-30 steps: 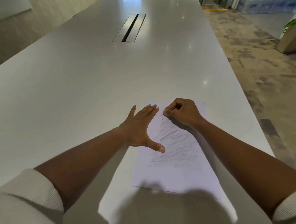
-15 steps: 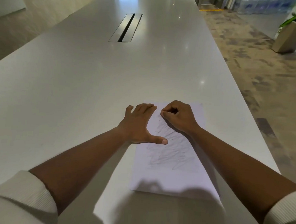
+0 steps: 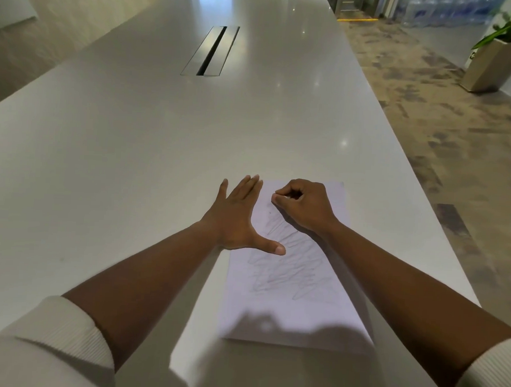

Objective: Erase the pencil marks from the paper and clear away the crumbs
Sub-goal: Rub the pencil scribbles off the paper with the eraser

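— White paper [image 3: 289, 313], a flat rectangle scribbled with grey pencil marks [image 3: 288, 269], is lying on the glossy pale table [image 3: 132, 157] near its right edge.

— And the hands?

— Left hand [image 3: 235, 219] is pressing flat, fingers straight, on the sheet's left edge. Right hand [image 3: 302, 206] is curling at the top of the scribble; whether it is pinching anything I cannot tell. Bare tabletop is stretching ahead and leftward.

paper [image 3: 289, 310]: 1 | hands: 2, left hand [image 3: 237, 219], right hand [image 3: 302, 204] | table [image 3: 132, 145]: 1 | cable slot [image 3: 211, 50]: 1 | planter [image 3: 492, 62]: 1
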